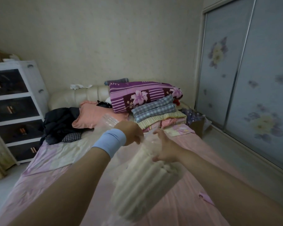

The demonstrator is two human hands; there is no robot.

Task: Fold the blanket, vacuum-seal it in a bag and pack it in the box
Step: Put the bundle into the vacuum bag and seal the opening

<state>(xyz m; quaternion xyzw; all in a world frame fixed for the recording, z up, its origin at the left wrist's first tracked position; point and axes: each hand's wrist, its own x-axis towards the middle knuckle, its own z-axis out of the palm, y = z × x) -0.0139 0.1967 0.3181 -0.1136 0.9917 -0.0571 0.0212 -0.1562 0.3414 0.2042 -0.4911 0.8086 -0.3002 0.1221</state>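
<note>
Head view: both hands hold a cream ribbed blanket [140, 181] above the pink bed [183, 201]; left hand [132, 132] closed on its top edge, right hand [166, 148] gripping beside.

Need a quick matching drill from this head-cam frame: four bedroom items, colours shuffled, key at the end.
Items:
1. wristband on the left arm
2. ribbed blanket between the hands
3. pillow by the headboard
4. floral quilt on top of the stack

Colours:
A. purple
B. cream
C. light blue
D. salmon pink

Pairs: 1-C, 2-B, 3-D, 4-A
</note>
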